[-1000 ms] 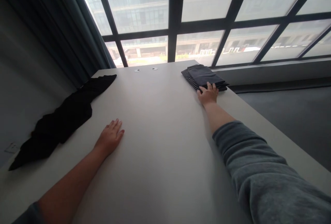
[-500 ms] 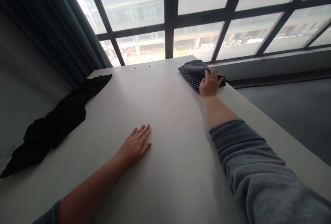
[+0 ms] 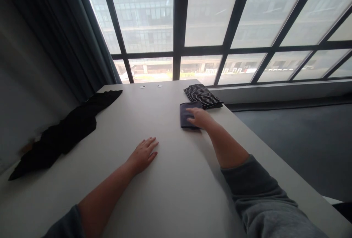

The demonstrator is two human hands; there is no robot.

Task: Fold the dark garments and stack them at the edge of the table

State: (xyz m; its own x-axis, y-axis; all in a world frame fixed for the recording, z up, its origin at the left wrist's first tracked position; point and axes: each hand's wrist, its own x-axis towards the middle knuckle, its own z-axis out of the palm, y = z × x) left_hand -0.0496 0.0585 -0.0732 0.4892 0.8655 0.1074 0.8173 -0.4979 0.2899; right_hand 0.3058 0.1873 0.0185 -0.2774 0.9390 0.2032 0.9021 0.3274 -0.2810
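A folded dark purple-grey garment (image 3: pixel 184 120) is in my right hand (image 3: pixel 200 117), low over the table or touching it; I cannot tell which. My hand covers the garment's right side, with fingers across its top. Just behind it, near the table's right edge, lies a folded black cloth with thin white stripes (image 3: pixel 202 94). My left hand (image 3: pixel 143 154) rests flat and open on the white table (image 3: pixel 154 121), fingers a little apart, holding nothing.
A long black garment (image 3: pixel 68 124) lies crumpled along the table's left side. Two small round cable-hole covers (image 3: pixel 159 86) sit at the far edge. Beyond stand a framed window (image 3: pixel 150 14) and a dark curtain (image 3: pixel 79 29); grey floor (image 3: pixel 291 139) shows at right.
My right hand has taken the purple-grey garment off the striped cloth and brought it nearer and to the left. My left hand stays flat on the table. The view has tilted up.
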